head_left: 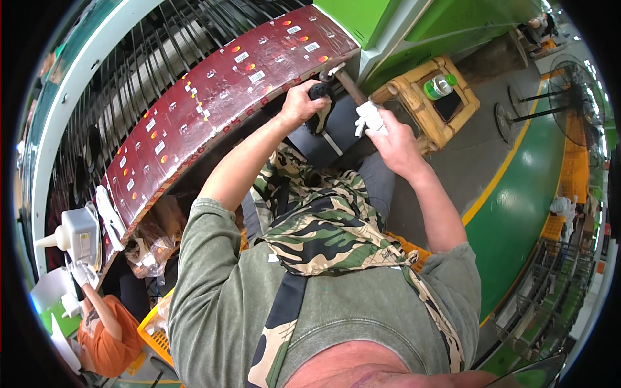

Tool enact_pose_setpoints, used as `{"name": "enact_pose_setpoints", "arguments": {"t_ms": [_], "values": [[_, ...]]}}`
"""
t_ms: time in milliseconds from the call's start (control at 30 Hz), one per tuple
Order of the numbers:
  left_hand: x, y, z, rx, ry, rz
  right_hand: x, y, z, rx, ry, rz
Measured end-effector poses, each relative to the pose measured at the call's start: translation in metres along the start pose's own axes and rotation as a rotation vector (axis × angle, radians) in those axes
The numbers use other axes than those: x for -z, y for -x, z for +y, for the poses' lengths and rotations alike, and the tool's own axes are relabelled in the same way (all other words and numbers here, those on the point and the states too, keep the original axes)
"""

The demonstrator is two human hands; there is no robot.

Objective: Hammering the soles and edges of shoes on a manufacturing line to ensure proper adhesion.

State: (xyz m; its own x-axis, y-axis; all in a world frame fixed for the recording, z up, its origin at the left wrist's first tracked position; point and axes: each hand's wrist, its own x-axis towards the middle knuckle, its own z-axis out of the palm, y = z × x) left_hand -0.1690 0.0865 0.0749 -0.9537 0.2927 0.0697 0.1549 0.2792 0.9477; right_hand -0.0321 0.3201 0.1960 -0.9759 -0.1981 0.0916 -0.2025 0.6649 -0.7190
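My left hand [301, 105] is closed on a black shoe [321, 110] with a pale, curved edge, held just off the front edge of the maroon bench. Much of the shoe is hidden by the fingers. In my right hand [396, 143] is a hammer [350, 88], gripped by the end of its handle, where white cloth is wrapped. Its head points up and left, near the shoe and close to the bench edge; I cannot tell whether they touch.
The maroon bench top [213, 97] bears several stickers. A white bottle with a spout [81, 236] and a white glove [111, 216] lie at its left end. To the right, a yellow wooden stool [467, 103] carries a green-capped bottle [440, 86]. A co-worker in orange [110, 336] is lower left.
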Motion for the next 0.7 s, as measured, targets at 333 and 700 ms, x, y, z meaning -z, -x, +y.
{"name": "enact_pose_setpoints", "arguments": {"t_ms": [333,700], "values": [[-0.009,-0.005,-0.002,-0.069,-0.062,0.025,-0.010,0.003,-0.001,0.099,-0.041,0.104],[0.002,-0.013,-0.042,0.042,-0.119,-0.034,-0.037,0.007,0.014,-0.162,-0.459,0.180]]}}
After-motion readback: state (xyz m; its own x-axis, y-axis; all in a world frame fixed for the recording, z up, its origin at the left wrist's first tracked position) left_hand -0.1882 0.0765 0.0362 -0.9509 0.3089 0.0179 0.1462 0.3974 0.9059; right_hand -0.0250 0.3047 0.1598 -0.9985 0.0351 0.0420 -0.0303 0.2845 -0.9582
